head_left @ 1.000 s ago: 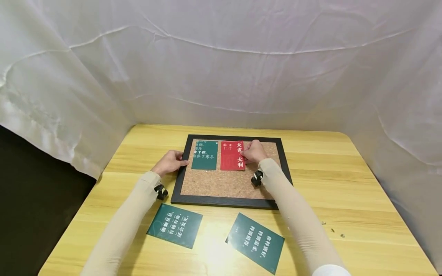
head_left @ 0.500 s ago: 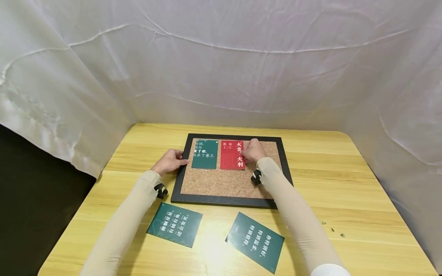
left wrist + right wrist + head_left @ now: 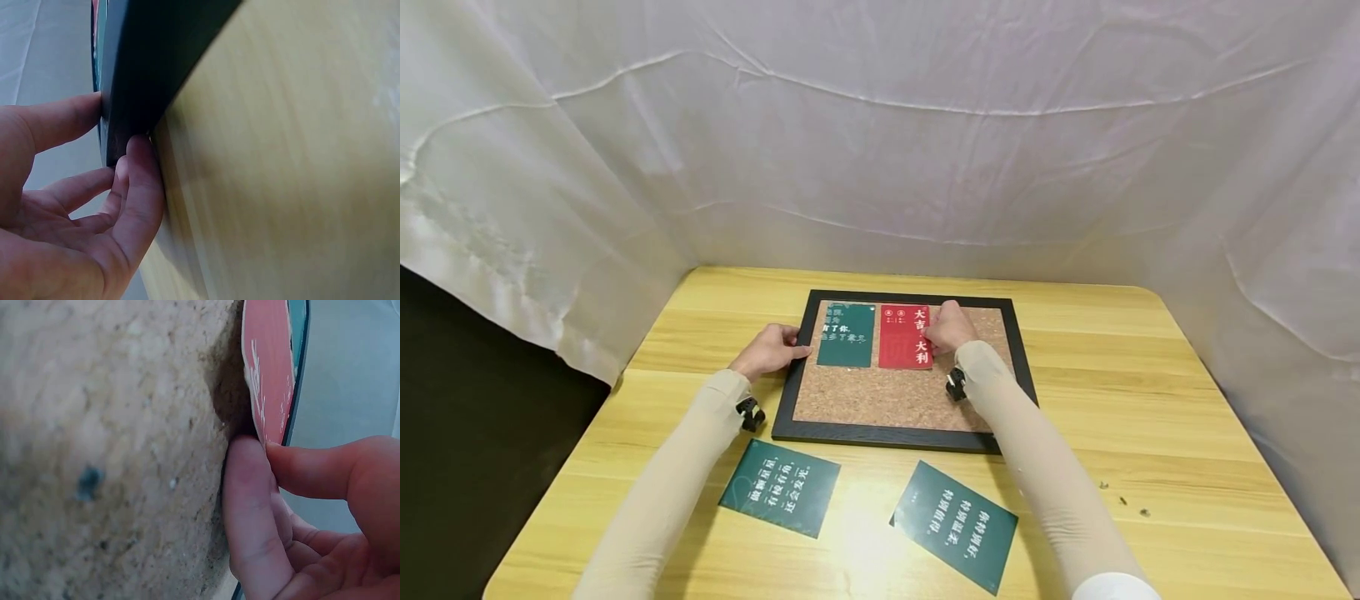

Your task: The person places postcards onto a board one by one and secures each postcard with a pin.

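Note:
A black-framed corkboard [image 3: 887, 400] lies on the wooden table. My left hand [image 3: 769, 348] grips its left frame edge, thumb on top and fingers at the outer side, as the left wrist view shows the frame [image 3: 150, 56] between them. On the cork, a red card [image 3: 904, 337] with white characters lies right of a green card [image 3: 845, 337]. With my right hand [image 3: 951, 327] I pinch the red card's right edge between thumb and index finger. In the right wrist view that edge of the red card [image 3: 269, 369] is lifted off the cork, with a shadow beneath.
Two more green cards lie in front of the board: one green card [image 3: 781, 488] at left and another green card [image 3: 958, 525] at right, near my right forearm. Several tiny dark bits [image 3: 1123, 501] are on the table [image 3: 1120, 400] to the right. White cloth [image 3: 880, 167] hangs behind.
Almost nothing differs. Both hands keep their hold on the frame and the red card, with only a very slight shift of the view.

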Demonstrator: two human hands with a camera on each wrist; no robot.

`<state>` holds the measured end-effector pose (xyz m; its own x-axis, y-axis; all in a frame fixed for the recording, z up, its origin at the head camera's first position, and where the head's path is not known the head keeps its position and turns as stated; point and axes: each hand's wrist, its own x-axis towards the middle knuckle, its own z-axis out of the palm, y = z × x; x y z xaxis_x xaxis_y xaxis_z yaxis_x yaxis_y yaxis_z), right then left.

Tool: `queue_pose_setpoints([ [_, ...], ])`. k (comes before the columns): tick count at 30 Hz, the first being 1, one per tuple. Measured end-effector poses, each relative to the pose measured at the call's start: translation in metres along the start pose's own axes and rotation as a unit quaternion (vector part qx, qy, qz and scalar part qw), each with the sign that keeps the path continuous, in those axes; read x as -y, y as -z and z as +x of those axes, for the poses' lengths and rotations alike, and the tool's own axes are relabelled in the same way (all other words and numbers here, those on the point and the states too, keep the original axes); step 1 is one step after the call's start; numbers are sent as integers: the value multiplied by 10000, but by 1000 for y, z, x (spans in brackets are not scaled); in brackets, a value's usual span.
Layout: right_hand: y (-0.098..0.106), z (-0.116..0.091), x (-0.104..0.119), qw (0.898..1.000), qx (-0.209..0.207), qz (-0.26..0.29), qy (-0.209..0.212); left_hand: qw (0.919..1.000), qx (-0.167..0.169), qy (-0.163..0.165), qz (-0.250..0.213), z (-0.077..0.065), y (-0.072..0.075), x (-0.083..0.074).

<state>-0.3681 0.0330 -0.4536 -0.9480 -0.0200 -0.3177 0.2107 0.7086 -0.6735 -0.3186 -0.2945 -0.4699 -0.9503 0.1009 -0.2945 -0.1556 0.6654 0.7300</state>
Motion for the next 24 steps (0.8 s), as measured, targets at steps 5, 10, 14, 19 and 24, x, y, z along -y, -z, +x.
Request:
queue_pose_setpoints([
  [5,1,0,2,9999,70,-114,-60,10000,21,21,-26,0,0,0],
  [10,0,1,2,9996,45,-235,-156,10000,-2,36,12,0,-1,0],
  [14,-2,2,2,9993,4,-340,-157,10000,-35,32,75,0,0,1],
  [19,-4,3,3,9990,-34,-397,-182,9998,-56,-4,178,0,1,0],
  [24,-5,3,3,9989,-45,-429,-198,9994,-19,-118,327,2,3,0],
])
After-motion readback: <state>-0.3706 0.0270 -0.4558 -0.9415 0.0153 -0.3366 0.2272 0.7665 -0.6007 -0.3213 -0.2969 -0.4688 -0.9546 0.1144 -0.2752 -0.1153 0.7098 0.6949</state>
